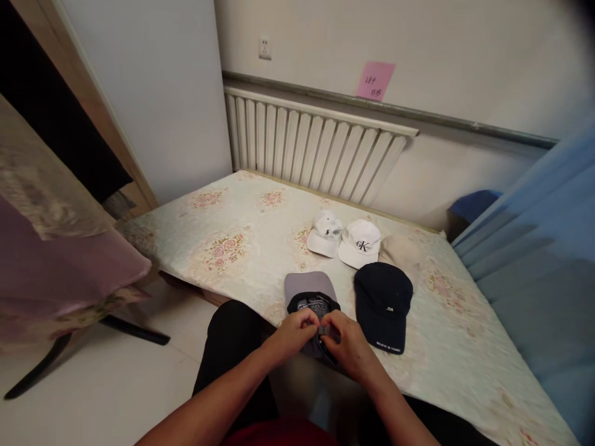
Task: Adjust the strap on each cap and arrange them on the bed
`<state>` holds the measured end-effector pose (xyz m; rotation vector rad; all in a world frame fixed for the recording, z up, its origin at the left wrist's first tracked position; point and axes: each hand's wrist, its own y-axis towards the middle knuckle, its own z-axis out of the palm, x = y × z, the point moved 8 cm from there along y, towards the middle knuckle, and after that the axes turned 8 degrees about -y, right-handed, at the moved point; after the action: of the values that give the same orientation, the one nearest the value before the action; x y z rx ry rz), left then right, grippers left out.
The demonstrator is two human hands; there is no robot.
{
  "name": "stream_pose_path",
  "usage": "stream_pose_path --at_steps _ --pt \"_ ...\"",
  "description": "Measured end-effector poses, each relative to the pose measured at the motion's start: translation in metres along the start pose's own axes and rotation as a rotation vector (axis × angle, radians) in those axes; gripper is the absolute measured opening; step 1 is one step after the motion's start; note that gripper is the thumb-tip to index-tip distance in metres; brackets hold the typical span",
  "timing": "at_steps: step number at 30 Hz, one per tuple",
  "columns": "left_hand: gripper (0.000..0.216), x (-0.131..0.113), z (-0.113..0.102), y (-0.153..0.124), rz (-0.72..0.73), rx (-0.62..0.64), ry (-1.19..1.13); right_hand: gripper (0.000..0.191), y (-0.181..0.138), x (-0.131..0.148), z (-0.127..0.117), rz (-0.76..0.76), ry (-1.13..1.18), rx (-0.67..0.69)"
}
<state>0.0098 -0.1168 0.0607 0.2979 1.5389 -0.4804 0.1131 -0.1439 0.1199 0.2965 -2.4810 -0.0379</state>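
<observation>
A grey baseball cap (309, 285) lies upside down at the near edge of the bed, its brim pointing away from me and its dark inside showing. My left hand (297, 329) pinches the near side of the cap, around the back strap. Close against it, my right hand (348, 339) is also closed on that side with thumb and finger together. The fingers hide most of the strap. Right of my hands rests a dark navy cap (383, 297) with its brim toward me. Behind are two white caps, one with a small dark emblem (326, 229), one with black letters (360, 243).
A beige cap (400, 253) sits beside the white ones on the flowered bed cover (260, 248). A white radiator (307, 142) runs along the wall. Blue curtain (534, 260) hangs at right; a cloth-draped chair (69, 266) stands at left.
</observation>
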Motion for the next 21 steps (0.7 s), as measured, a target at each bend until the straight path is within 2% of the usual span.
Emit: stream_pose_path --at_steps 8,13,21 --pt "0.012 -0.011 0.002 -0.002 -0.038 -0.054 0.007 0.016 0.000 0.004 -0.001 -0.057 0.000 -0.029" --pt "0.015 -0.008 0.001 -0.002 -0.075 -0.007 -0.098 0.016 0.002 0.006 -0.006 -0.059 0.030 -0.039" --pt "0.006 -0.016 -0.007 -0.004 -0.080 0.113 -0.076 0.013 -0.001 -0.006 0.004 0.049 0.122 0.088"
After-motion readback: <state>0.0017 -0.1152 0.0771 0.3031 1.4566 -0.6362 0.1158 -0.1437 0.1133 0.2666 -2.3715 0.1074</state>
